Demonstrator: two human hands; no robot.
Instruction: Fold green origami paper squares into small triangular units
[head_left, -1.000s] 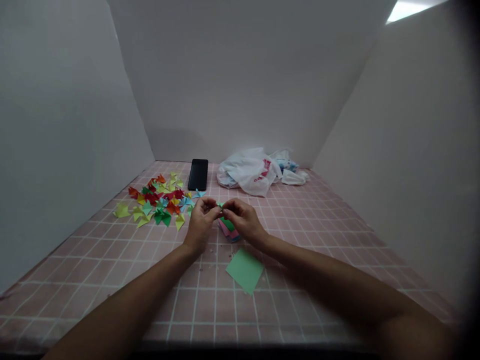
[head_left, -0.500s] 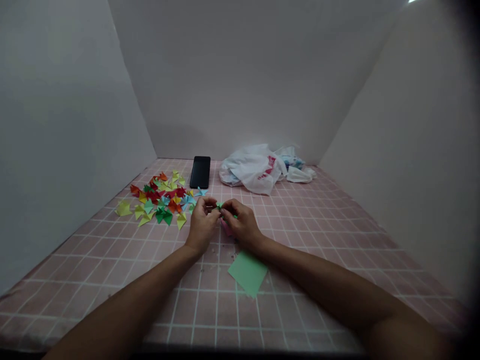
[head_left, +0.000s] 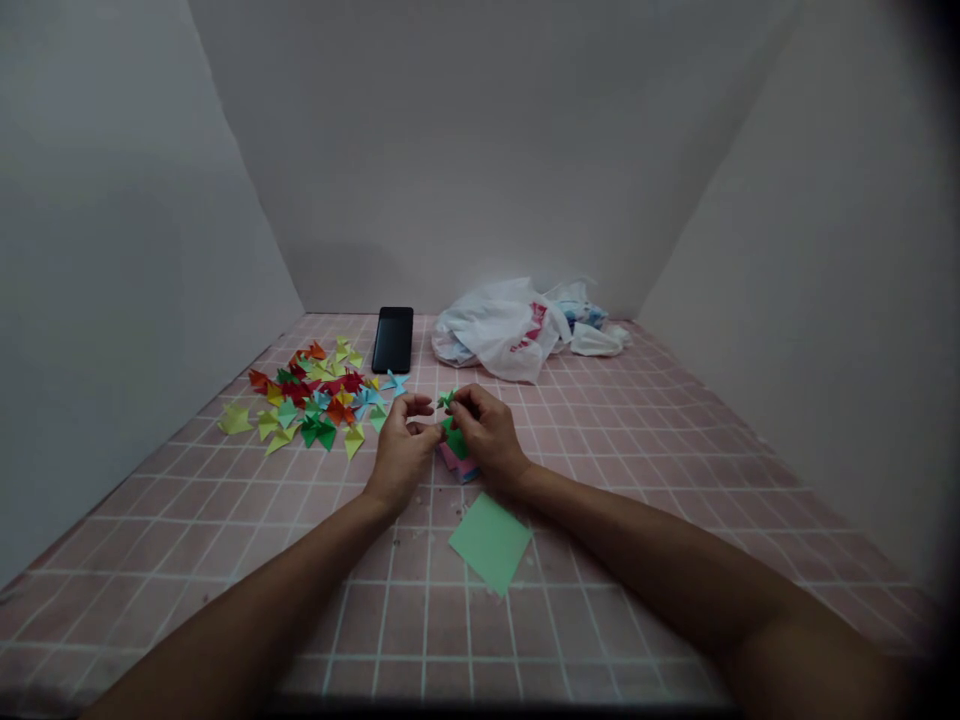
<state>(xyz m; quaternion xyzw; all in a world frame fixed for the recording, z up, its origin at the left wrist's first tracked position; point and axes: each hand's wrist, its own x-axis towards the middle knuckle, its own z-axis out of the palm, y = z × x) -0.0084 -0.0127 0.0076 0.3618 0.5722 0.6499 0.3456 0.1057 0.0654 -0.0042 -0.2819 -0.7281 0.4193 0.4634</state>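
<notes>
2 hands [head_left: 399, 450] [head_left: 492, 434] close together, right pinched

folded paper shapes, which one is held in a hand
The small green folded shape pinched in the right hand; the other folded shapes, some green too, lie on the pink checked surface, left of the hands.

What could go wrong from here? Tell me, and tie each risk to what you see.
The small green folded paper sits at the fingertips of the right hand, with the left hand apart from it, so it might slip or crumple. The paper stack lies close below both hands and could get knocked askew. The light green sheet lies near the right forearm, which might brush it.
</notes>
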